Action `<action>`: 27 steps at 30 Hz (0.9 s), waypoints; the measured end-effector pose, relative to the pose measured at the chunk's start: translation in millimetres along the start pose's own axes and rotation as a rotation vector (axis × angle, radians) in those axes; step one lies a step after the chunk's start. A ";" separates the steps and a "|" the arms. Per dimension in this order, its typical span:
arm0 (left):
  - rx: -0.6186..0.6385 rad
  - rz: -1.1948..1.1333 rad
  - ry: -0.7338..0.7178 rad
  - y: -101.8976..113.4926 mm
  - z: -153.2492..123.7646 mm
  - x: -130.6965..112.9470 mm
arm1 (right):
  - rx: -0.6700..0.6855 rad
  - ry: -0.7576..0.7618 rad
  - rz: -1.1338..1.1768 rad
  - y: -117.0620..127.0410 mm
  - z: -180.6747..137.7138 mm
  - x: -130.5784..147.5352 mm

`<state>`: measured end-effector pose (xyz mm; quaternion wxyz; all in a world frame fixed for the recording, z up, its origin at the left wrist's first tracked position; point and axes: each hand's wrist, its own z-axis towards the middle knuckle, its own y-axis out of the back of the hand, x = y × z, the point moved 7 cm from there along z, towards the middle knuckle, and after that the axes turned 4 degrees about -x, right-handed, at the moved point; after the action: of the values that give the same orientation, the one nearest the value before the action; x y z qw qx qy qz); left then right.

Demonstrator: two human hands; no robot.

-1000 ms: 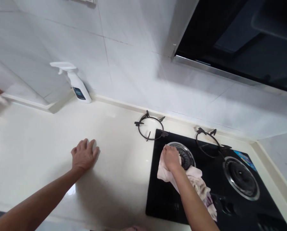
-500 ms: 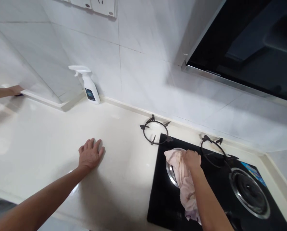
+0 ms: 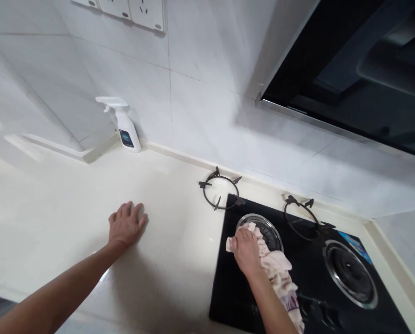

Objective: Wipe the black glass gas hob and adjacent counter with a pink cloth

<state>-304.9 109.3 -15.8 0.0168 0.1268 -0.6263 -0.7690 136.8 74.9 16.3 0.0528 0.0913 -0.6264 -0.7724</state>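
My right hand (image 3: 246,248) is closed around a pale pink cloth (image 3: 278,269), pressing it on the near-left rim of the left burner (image 3: 271,234). The cloth's loose end trails toward me along my forearm over the black glass gas stove (image 3: 235,287). Brownish stains and a purple patch mark the cloth. On the white countertop (image 3: 172,222) left of the stove, my left hand (image 3: 126,225) lies palm down with its fingers apart, holding nothing.
One pan support ring (image 3: 204,192) lies on the counter by the stove's far-left corner; another pan support ring (image 3: 285,215) rests at its back edge. A white spray bottle (image 3: 129,132) stands by the wall. A dark range hood (image 3: 332,93) hangs above. The right burner (image 3: 349,273) is uncovered.
My right hand has moved the cloth left and toward me, from the burner's middle to its near-left rim. Another person's hand at the far left has gone from view.
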 end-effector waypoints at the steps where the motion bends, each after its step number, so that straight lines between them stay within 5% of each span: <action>1: -0.004 0.005 -0.001 0.4 0.1 0.0 | -0.012 0.001 0.008 0.3 -13.4 3.1; 8: -0.003 0.029 -0.005 3.2 0.9 -2.2 | -0.010 -0.070 0.037 6.5 -95.4 -7.1; 14: -0.013 0.039 -0.023 6.8 -0.3 -4.6 | 0.051 -0.231 -0.017 10.6 -125.3 -70.8; 21: 0.012 0.061 -0.016 7.5 0.4 -6.0 | 0.125 -0.427 -0.069 -0.1 -98.9 -142.9; 27: -0.012 0.070 -0.017 2.8 0.0 -2.0 | 0.128 -0.493 -0.044 10.4 -36.1 -173.3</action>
<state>-303.3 109.0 -12.8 0.0392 0.0979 -0.6259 -0.7728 313.3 72.1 32.3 -0.1245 -0.0830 -0.6658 -0.7310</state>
